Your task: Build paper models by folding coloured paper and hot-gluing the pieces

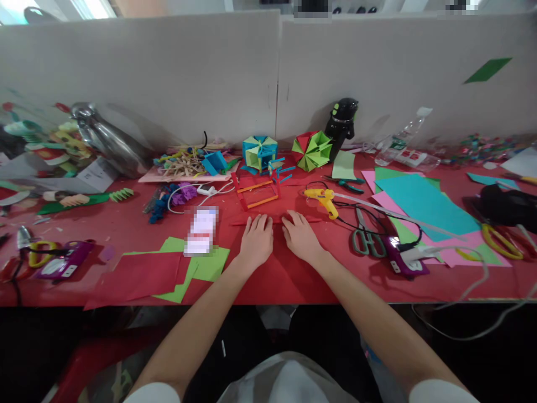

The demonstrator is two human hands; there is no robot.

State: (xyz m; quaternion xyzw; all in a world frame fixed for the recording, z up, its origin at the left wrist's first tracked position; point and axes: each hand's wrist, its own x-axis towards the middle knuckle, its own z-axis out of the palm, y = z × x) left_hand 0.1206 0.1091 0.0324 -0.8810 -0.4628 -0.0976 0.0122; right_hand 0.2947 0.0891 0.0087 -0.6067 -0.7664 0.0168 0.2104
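Note:
A thin red paper roll (312,220) lies crosswise on the red tabletop, its two ends showing past my hands. My left hand (257,239) rests palm down on its left part, fingers stretched out over it. Lying flat as well, my right hand (301,235) has its fingers on the right part, a short gap from the left. Just beyond the hands stands a frame of red and orange paper sticks (258,196). A yellow glue gun (323,200) sits beyond my right hand, and a phone (201,230) with a blurred screen lies left of my left hand.
Red sheets (138,275) and green sheets (213,264) lie front left. Scissors (368,240), cables and a purple power strip (405,257) are at right, near blue sheets (428,201). Folded paper models (311,151), a black bottle (342,126) and a steel jug (109,140) line the partition.

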